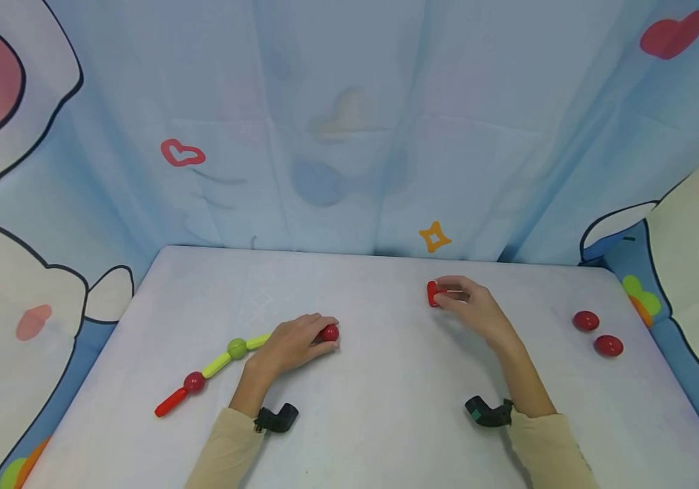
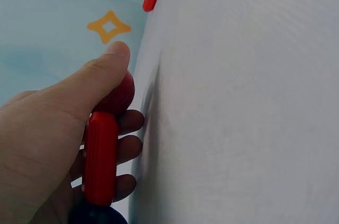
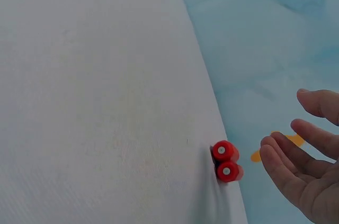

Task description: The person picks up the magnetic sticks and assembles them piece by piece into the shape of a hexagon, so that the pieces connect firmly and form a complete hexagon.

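Observation:
A chain of toy rods and balls (image 1: 237, 348) lies along the table at the left: a red rod (image 1: 170, 402), a red ball (image 1: 194, 382), yellow-green rods and a green ball. My left hand (image 1: 294, 343) covers its right part and grips the end, thumb against a red ball (image 2: 121, 97) and fingers curled behind a red rod (image 2: 101, 158). A dark ball (image 2: 98, 214) shows below that rod. My right hand (image 1: 468, 305) is beside two loose red rods (image 3: 225, 161), fingers loosely bent and apart from them in the right wrist view.
Two red balls (image 1: 585, 320) (image 1: 608, 346) lie at the right of the white-covered table (image 1: 373, 421). A blue printed curtain (image 1: 349, 136) hangs behind the table's far edge. Each wrist carries a black camera mount (image 1: 488, 411).

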Available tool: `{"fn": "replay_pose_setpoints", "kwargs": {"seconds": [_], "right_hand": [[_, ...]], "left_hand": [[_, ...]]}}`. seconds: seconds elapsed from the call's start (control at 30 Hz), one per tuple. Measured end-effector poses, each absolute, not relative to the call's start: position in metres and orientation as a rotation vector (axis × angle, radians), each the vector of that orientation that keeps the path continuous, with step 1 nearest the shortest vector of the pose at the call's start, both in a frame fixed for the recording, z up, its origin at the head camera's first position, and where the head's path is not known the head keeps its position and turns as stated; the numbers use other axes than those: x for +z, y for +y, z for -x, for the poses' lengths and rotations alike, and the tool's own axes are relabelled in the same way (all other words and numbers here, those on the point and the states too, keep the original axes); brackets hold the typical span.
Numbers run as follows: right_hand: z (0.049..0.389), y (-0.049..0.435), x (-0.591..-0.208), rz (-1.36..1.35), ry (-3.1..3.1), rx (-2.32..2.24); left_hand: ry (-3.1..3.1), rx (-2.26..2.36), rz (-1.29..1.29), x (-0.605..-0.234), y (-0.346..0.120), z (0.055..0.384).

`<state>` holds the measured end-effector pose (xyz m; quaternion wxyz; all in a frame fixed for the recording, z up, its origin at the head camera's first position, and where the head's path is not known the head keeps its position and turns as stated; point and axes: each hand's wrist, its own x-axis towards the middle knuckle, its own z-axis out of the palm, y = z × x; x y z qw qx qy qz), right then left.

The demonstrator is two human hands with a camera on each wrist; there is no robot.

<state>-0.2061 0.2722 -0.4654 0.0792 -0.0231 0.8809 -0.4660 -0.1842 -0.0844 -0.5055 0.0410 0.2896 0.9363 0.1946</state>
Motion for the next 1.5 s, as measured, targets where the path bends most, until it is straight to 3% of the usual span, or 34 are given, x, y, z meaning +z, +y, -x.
{"fn": "replay_pose_setpoints", "kwargs": {"seconds": [0.53, 1.07, 1.5], "right_hand": [[0.211, 0.286, -0.474, 0.029, 2.641, -1.341], [0.211, 0.286, -0.486, 0.324, 2.717, -1.028], [0.21, 0.284, -0.481, 0.145, 2.805, -0.876]], "left_hand": [[2.867, 0.586, -0.863, -0.507, -0.084, 0.184], [2.861, 0.617, -0.859, -0.505, -0.084, 0.183], [2.865, 0.608, -0.873, -0.506, -0.084, 0.184]]}}
